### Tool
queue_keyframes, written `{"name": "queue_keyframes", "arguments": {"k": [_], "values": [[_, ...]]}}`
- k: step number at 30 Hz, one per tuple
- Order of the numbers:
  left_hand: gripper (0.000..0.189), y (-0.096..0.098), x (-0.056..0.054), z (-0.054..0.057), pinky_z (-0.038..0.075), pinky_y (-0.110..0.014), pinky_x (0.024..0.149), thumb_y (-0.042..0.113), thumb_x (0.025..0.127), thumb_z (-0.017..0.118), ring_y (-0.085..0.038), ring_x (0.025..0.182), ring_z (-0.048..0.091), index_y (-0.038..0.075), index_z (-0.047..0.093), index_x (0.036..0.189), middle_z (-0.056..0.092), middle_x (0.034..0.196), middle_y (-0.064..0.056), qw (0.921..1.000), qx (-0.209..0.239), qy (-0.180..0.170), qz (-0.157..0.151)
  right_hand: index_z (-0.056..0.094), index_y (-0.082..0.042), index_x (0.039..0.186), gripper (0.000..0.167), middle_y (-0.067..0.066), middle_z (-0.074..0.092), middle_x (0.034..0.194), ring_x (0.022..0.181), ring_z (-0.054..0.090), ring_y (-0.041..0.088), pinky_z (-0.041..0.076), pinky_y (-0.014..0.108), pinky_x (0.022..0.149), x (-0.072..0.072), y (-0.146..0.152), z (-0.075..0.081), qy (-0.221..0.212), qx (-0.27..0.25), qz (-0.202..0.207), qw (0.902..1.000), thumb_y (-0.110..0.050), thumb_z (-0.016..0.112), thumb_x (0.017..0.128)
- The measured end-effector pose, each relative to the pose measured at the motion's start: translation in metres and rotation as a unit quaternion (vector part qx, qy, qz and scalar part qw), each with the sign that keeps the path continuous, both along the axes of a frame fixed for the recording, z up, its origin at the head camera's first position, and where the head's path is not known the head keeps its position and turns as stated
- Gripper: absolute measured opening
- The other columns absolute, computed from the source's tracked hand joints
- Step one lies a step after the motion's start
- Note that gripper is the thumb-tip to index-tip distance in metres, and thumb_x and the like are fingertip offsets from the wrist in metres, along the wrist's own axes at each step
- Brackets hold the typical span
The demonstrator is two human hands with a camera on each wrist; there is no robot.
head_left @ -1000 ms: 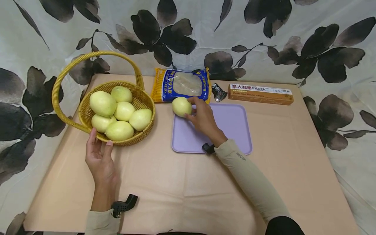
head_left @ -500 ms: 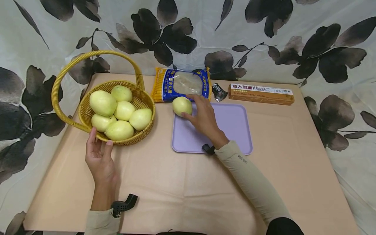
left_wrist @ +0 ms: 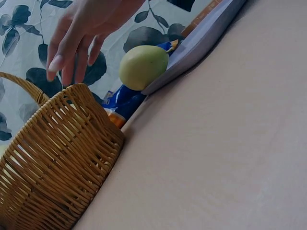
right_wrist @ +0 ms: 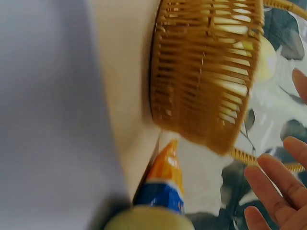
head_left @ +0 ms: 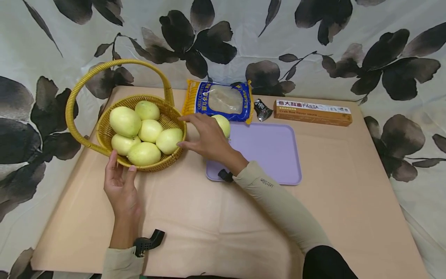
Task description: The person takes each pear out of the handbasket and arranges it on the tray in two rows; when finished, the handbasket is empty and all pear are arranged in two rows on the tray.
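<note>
A woven yellow basket [head_left: 158,166] with a tall arched handle holds several smooth, pale yellow-green fruits [head_left: 125,121]. My left hand [head_left: 122,193] rests its extended fingers against the front rim, thumb apart. Over the basket's right rim reaches my right hand [head_left: 210,139], fingers spread and nothing between them; in the left wrist view this hand [left_wrist: 88,33] hangs just above the rim. One more such fruit [head_left: 223,124] sits at the far left corner of a lilac tray [head_left: 265,155], partly hidden behind the right hand in the head view.
Behind the tray lies a blue and yellow bag of orecchiette pasta [head_left: 223,100]. To its right are a small black wrapped packet [head_left: 262,110] and a long brown pasta box [head_left: 313,112]. A floral cloth [head_left: 261,46] hangs behind the table.
My right hand has let go of the fruit on the tray and moved left to the basket's right rim. My left hand has stayed at the front rim.
</note>
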State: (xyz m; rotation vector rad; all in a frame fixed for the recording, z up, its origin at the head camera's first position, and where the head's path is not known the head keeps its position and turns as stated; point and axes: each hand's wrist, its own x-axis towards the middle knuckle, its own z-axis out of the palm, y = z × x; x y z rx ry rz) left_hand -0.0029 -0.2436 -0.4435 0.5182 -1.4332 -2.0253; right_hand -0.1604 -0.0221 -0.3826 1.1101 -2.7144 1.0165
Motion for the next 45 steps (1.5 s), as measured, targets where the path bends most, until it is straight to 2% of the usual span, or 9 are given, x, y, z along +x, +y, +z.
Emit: {"name": "queue_keyframes", "arguments": {"k": [6,11,16,22,30,36,45], "values": [[0.067,0.001,-0.001,-0.001,0.047,-0.018,0.114,-0.017,0.099,0.057,-0.026,0.158,0.033,0.009,0.046,0.16,0.034,0.171,-0.007,0.9999,-0.009,-0.002,-0.005,0.061,-0.023,0.149,0.073,-0.002,0.065,0.148,0.143,0.055,0.019,0.041,0.041,0.12,-0.005,-0.028,0.0,-0.013,0.081,0.025,0.9963,-0.057,0.083,0.088],[0.067,0.001,-0.001,-0.001,0.047,-0.018,0.115,-0.016,0.099,0.058,-0.027,0.158,0.033,0.008,0.045,0.16,0.033,0.171,-0.007,0.9998,-0.019,0.003,-0.009,0.062,-0.026,0.146,0.068,-0.006,0.065,0.147,0.144,0.052,0.017,0.029,0.043,0.127,-0.008,-0.045,0.0,-0.032,0.136,0.039,0.9894,-0.058,0.081,0.089],[0.066,0.001,0.0,0.0,0.046,-0.018,0.115,-0.016,0.099,0.058,-0.026,0.159,0.033,0.008,0.046,0.16,0.033,0.172,-0.007,0.9998,-0.018,0.007,-0.009,0.06,-0.026,0.147,0.066,-0.006,0.063,0.15,0.146,0.051,0.018,0.018,0.051,0.133,-0.01,-0.055,0.004,-0.04,0.182,0.05,0.9812,-0.055,0.081,0.091],[0.066,0.001,0.0,0.0,0.047,-0.017,0.114,-0.016,0.099,0.059,-0.026,0.159,0.033,0.007,0.046,0.16,0.034,0.171,-0.007,0.9998,-0.012,0.008,-0.009,0.061,-0.027,0.142,0.066,-0.005,0.066,0.143,0.14,0.055,0.019,0.022,0.05,0.132,-0.014,-0.061,0.005,-0.026,0.209,0.061,0.9756,-0.057,0.083,0.088],[0.067,0.001,-0.001,-0.001,0.046,-0.021,0.117,-0.016,0.098,0.059,-0.027,0.157,0.034,0.008,0.046,0.16,0.034,0.171,-0.007,0.9997,-0.023,0.008,-0.009,0.064,-0.022,0.141,0.069,-0.003,0.069,0.139,0.135,0.058,0.018,0.033,0.038,0.124,-0.014,-0.053,0.006,-0.016,0.145,0.043,0.9884,-0.055,0.087,0.084],[0.067,0.0,-0.001,0.0,0.045,-0.022,0.119,-0.015,0.099,0.059,-0.027,0.158,0.033,0.008,0.044,0.16,0.032,0.172,-0.007,0.9997,-0.021,0.003,-0.011,0.064,-0.021,0.142,0.068,-0.004,0.067,0.141,0.133,0.058,0.018,0.045,0.036,0.113,-0.01,-0.042,0.015,-0.042,0.072,0.041,0.9957,-0.054,0.086,0.086],[0.067,-0.002,0.0,-0.001,0.046,-0.02,0.117,-0.016,0.099,0.059,-0.027,0.158,0.033,0.007,0.045,0.16,0.033,0.171,-0.007,0.9997,-0.023,0.002,-0.007,0.069,-0.018,0.138,0.066,0.0,0.07,0.139,0.132,0.059,0.018,0.046,0.035,0.112,-0.007,-0.016,0.023,-0.044,-0.039,0.02,0.9981,-0.045,0.092,0.082]]}}
